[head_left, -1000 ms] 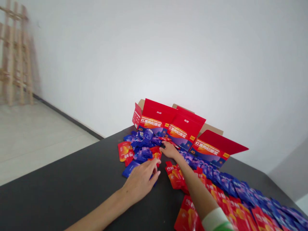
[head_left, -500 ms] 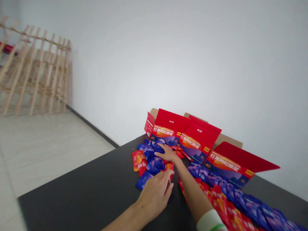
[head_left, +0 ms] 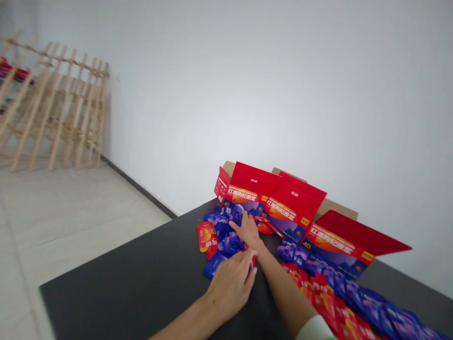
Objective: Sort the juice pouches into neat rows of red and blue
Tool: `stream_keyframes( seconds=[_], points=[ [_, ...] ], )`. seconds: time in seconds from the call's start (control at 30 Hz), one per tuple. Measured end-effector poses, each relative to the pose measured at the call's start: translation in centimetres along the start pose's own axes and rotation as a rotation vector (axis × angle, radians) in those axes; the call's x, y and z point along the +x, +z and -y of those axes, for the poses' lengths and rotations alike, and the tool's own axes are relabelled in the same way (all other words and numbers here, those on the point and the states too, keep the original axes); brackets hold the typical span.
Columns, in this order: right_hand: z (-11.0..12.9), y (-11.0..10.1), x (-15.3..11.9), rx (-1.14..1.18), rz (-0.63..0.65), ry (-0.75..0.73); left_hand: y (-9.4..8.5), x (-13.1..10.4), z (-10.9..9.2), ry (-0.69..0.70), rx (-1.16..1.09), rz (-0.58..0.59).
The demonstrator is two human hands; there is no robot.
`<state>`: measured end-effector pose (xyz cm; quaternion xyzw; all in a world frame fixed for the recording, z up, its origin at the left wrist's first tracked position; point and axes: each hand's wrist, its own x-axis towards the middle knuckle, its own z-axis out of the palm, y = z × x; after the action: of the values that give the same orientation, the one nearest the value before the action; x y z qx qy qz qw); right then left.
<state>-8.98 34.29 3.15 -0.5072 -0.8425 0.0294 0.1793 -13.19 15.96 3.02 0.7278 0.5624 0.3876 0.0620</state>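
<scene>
My right hand reaches into a loose heap of pouches, thumb and fingers closing on a blue pouch. Nearer to me, my left hand is curled round pouches mostly hidden by it; a blue edge shows below the fingers and red above. Beside it lies another blue pouch. A red-orange pouch lies flat at the heap's left edge. More blue pouches overlap in the heap, and a few red ones lie right of my right hand.
Three open red cartons stand along the back: left, middle and right. Rows of blue pouches and red pouches cover the right of the black table. A wooden lattice leans at far left.
My right hand's spread fingers have drawn together on a blue pouch. My left hand stays nearly in place. The view has shifted slightly.
</scene>
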Motion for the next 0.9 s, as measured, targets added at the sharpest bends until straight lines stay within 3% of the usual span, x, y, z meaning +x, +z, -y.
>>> stream_keyframes(
  seconds=[0.2, 0.3, 0.47, 0.57, 0.63, 0.77, 0.83, 0.9],
  points=[
    [1.4, 0.4, 1.1, -0.030, -0.048, 0.075, 0.3, 0.2, 0.7, -0.025, 0.009, -0.018],
    [1.2, -1.0, 0.6, -0.023, -0.102, 0.083, 0.2, 0.4, 0.9, -0.032, -0.015, -0.081],
    [-1.0, -7.1, -1.7, 0.040, -0.223, 0.063, -1.2, 0.8, 0.6, 0.007, -0.075, -0.314],
    [-2.1, -11.2, -5.2, 0.326, -0.191, -0.148, -2.2, 1.0, 0.3, 0.012, -0.144, -0.404],
    [-2.2, -13.0, -8.2, 0.630, -0.064, -0.280, -2.4, 1.1, 0.0, -0.002, -0.245, -0.340],
    [-1.6, -14.2, -13.7, 0.874, 0.136, -0.295, -1.7, 0.7, -0.6, -0.018, -0.691, 0.126],
    [-1.5, -13.8, -15.5, 0.930, 0.126, -0.264, -1.2, 0.4, -1.1, -0.067, -0.866, 0.280],
    [-1.6, -13.1, -17.0, 0.984, 0.027, -0.199, -0.9, 0.1, -1.6, -0.127, -0.958, 0.307]
  ],
)
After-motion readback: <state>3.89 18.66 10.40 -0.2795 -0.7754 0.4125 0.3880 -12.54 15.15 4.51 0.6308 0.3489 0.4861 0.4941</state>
